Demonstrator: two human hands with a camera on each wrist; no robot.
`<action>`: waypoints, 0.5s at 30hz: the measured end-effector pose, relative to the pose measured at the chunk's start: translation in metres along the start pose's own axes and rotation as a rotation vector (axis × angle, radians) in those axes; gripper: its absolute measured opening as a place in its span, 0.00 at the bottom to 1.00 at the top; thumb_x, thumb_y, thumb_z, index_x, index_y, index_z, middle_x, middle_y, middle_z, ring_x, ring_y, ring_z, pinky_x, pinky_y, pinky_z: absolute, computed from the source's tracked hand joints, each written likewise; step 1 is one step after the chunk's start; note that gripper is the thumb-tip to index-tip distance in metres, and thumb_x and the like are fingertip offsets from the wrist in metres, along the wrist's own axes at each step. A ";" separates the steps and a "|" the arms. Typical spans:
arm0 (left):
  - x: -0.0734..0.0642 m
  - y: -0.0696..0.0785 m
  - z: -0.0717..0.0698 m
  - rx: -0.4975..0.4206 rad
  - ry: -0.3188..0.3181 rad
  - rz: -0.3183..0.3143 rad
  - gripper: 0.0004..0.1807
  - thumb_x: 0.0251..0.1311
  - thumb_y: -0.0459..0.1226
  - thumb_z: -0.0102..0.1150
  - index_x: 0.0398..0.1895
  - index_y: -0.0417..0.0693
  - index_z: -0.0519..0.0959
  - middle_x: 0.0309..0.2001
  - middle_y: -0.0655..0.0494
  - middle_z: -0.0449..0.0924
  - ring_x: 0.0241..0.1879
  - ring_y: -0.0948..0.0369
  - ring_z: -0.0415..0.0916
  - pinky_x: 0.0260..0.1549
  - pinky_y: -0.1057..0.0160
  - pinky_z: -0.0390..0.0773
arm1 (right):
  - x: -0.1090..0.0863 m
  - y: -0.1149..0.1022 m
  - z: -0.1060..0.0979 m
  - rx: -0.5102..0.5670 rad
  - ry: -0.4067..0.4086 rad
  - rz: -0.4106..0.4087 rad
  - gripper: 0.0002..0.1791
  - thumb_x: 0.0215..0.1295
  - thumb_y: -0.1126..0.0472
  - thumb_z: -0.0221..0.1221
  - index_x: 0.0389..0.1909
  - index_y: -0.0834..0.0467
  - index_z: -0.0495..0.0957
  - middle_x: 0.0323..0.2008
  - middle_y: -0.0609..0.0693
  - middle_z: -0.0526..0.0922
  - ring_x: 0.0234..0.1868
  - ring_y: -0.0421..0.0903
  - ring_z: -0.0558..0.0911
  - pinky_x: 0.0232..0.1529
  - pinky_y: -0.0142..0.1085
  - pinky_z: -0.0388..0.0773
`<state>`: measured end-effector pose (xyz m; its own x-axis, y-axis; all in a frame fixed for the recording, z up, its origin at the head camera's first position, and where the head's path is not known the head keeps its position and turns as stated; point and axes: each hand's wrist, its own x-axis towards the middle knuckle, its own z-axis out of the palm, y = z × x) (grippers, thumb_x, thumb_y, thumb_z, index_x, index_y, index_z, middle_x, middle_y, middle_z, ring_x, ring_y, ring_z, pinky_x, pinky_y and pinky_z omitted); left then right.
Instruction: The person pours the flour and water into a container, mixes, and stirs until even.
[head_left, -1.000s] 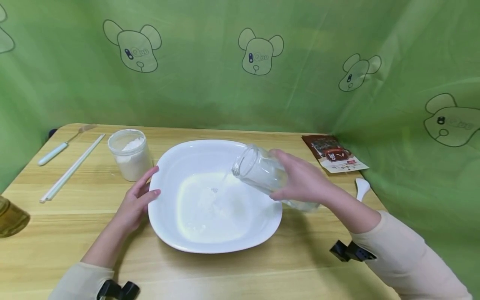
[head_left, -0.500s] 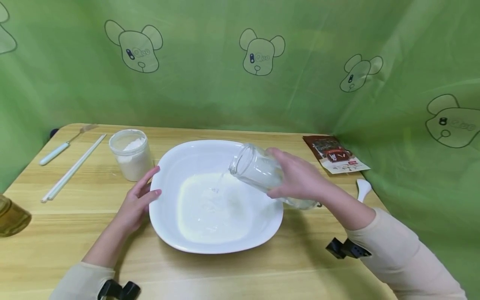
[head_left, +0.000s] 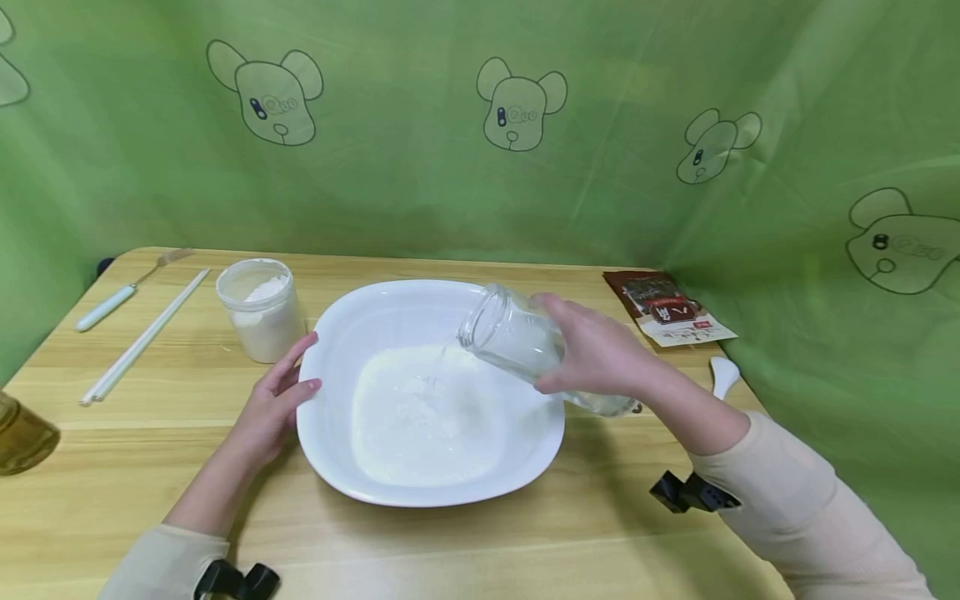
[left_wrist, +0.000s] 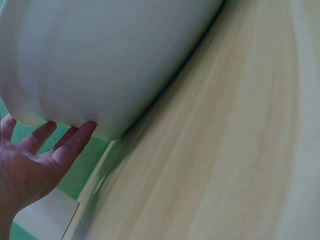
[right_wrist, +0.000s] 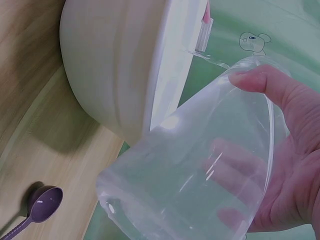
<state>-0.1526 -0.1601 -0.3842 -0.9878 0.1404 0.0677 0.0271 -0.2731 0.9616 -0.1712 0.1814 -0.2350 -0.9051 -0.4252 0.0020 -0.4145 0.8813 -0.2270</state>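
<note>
A white oval basin [head_left: 420, 400] sits on the wooden table in the head view. My left hand [head_left: 276, 396] holds its left rim, thumb and index fingertip at the edge; in the left wrist view, other fingertips touch the outer wall. Over the basin's right side, my right hand [head_left: 596, 346] grips a clear glass jar [head_left: 517, 333], tilted with its mouth facing left. A thin stream of clear liquid [head_left: 447, 348] runs from the mouth into the basin, where the surface ripples. The right wrist view shows my thumb and fingers wrapped around the jar [right_wrist: 185, 165].
A jar of white powder [head_left: 262, 321] stands left of the basin, near white chopsticks [head_left: 146, 337] and a fork [head_left: 112, 304]. Amber liquid fills a container [head_left: 26, 437] at the left edge. A brown-and-white packet [head_left: 667, 308] and a white spoon [head_left: 723, 375] lie right.
My right hand and the jar have shifted slightly left, and liquid keeps pouring. My left hand stays at the basin's rim.
</note>
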 end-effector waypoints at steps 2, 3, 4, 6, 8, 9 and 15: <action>0.000 -0.001 0.000 -0.007 0.001 0.005 0.31 0.55 0.29 0.48 0.63 0.54 0.57 0.48 0.50 0.65 0.40 0.60 0.72 0.31 0.60 0.77 | 0.000 0.000 0.000 -0.006 -0.001 0.003 0.51 0.28 0.55 0.69 0.60 0.54 0.55 0.46 0.57 0.72 0.34 0.49 0.73 0.29 0.39 0.74; 0.000 -0.001 0.000 -0.008 0.002 0.006 0.31 0.55 0.29 0.48 0.63 0.54 0.57 0.48 0.51 0.65 0.39 0.60 0.72 0.31 0.60 0.77 | 0.000 0.000 -0.001 -0.008 0.000 0.003 0.51 0.28 0.55 0.69 0.60 0.54 0.55 0.46 0.57 0.72 0.34 0.49 0.73 0.29 0.40 0.74; 0.000 -0.001 0.000 -0.009 0.003 0.005 0.31 0.55 0.29 0.48 0.63 0.54 0.57 0.47 0.51 0.66 0.39 0.61 0.72 0.31 0.60 0.77 | 0.000 0.000 -0.001 -0.009 0.000 0.004 0.51 0.28 0.55 0.69 0.60 0.54 0.55 0.46 0.57 0.72 0.34 0.49 0.73 0.30 0.40 0.74; 0.000 -0.001 0.000 -0.010 0.005 0.004 0.30 0.55 0.29 0.48 0.63 0.55 0.57 0.47 0.52 0.66 0.40 0.61 0.72 0.31 0.60 0.77 | 0.000 0.000 -0.001 -0.012 -0.001 0.004 0.51 0.28 0.55 0.69 0.60 0.54 0.55 0.46 0.57 0.72 0.35 0.49 0.73 0.30 0.40 0.74; -0.001 -0.001 0.000 -0.009 0.005 0.003 0.30 0.56 0.29 0.48 0.63 0.55 0.57 0.48 0.52 0.65 0.40 0.61 0.72 0.31 0.60 0.77 | 0.000 -0.001 -0.001 -0.014 -0.002 0.005 0.52 0.28 0.54 0.69 0.60 0.54 0.55 0.47 0.57 0.72 0.35 0.49 0.73 0.31 0.41 0.74; -0.001 -0.001 0.000 -0.009 0.004 0.003 0.30 0.56 0.29 0.48 0.63 0.54 0.57 0.48 0.52 0.65 0.40 0.61 0.72 0.31 0.60 0.77 | 0.000 -0.001 -0.001 -0.015 -0.004 0.007 0.52 0.28 0.54 0.69 0.60 0.54 0.55 0.47 0.57 0.71 0.36 0.49 0.73 0.32 0.42 0.74; 0.000 0.000 -0.001 -0.007 -0.002 0.011 0.31 0.56 0.29 0.47 0.63 0.53 0.56 0.48 0.51 0.65 0.41 0.60 0.72 0.32 0.60 0.77 | -0.001 0.000 -0.002 -0.014 -0.014 0.009 0.52 0.29 0.55 0.69 0.61 0.56 0.54 0.50 0.59 0.69 0.40 0.52 0.73 0.35 0.46 0.73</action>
<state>-0.1526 -0.1606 -0.3845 -0.9872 0.1391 0.0784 0.0366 -0.2809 0.9591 -0.1702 0.1826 -0.2326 -0.9075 -0.4199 -0.0139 -0.4075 0.8879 -0.2136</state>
